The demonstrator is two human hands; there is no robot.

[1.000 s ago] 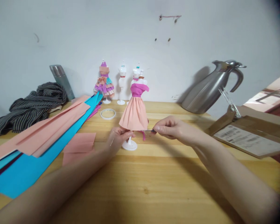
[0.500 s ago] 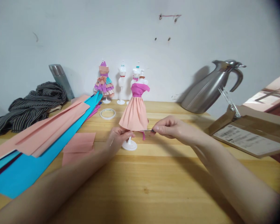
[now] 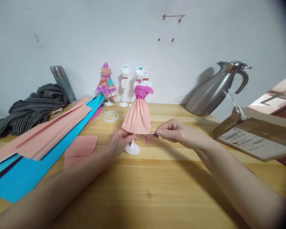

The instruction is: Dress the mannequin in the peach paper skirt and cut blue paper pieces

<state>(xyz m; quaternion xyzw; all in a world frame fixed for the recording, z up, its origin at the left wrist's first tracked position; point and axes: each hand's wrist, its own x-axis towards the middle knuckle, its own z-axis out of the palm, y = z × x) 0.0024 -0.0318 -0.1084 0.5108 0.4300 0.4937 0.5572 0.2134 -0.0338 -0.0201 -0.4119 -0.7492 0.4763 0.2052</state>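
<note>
A small white mannequin on a round base [image 3: 132, 149] wears a magenta top [image 3: 142, 92] and a pleated peach paper skirt [image 3: 137, 117]. My left hand [image 3: 121, 140] is closed on the skirt's lower left edge, beside the stand. From the right, my right hand [image 3: 170, 130] holds a small metal tool [image 3: 152, 134], perhaps scissors, by its near end. The tool's thin tip lies along the skirt's bottom hem. A magenta strip [image 3: 147, 139] hangs below the hem.
Peach and blue paper sheets [image 3: 45, 165], a pink paper piece [image 3: 81, 146] and striped cloth [image 3: 38, 108] lie left. Behind are a tape roll [image 3: 110, 112], a dressed mannequin [image 3: 106, 84] and bare ones [image 3: 124, 82]. A steel jug [image 3: 209, 89] and cardboard box [image 3: 257, 133] stand right.
The metal tool in my right hand has shifted very slightly left along the hem. My left hand keeps its place on the skirt.
</note>
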